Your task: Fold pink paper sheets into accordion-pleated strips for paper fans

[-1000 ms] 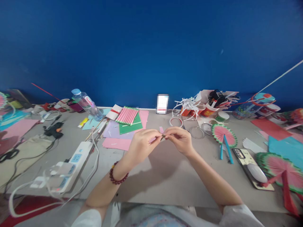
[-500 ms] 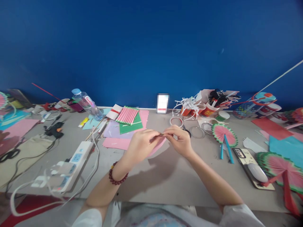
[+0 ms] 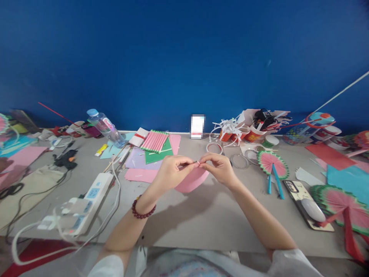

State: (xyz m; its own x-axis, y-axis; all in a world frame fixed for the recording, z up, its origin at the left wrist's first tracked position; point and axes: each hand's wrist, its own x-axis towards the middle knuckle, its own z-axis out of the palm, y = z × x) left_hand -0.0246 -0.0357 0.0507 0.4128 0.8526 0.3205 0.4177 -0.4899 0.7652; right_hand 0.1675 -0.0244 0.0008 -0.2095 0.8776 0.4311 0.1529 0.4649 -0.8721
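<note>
Both hands meet above the middle of the table, fingertips pinched together on the upper edge of a pink sheet of paper (image 3: 191, 181). My left hand (image 3: 174, 173), with a dark red bead bracelet (image 3: 143, 209) on its wrist, is closed on the paper from the left. From the right, my right hand (image 3: 217, 168) pinches the same edge. The sheet hangs down and curves below the fingers, partly hidden by the left hand. A small pale bit shows between the fingertips, too small to make out. Behind the left hand lies a pleated pink paper with green edges (image 3: 155, 141) on a green sheet (image 3: 158, 156).
At left stand a power strip (image 3: 93, 200) with cables and a tilted plastic bottle (image 3: 106, 127). Paper cups (image 3: 253, 134) with scraps and tools are at the back right. A watermelon-coloured paper fan (image 3: 273, 163), a phone (image 3: 296, 192) and a mouse (image 3: 313, 209) lie at right.
More of the pink paper shows below my hands now, swung out toward the front. Both hands keep nearly the same place, with fingers slightly shifted.
</note>
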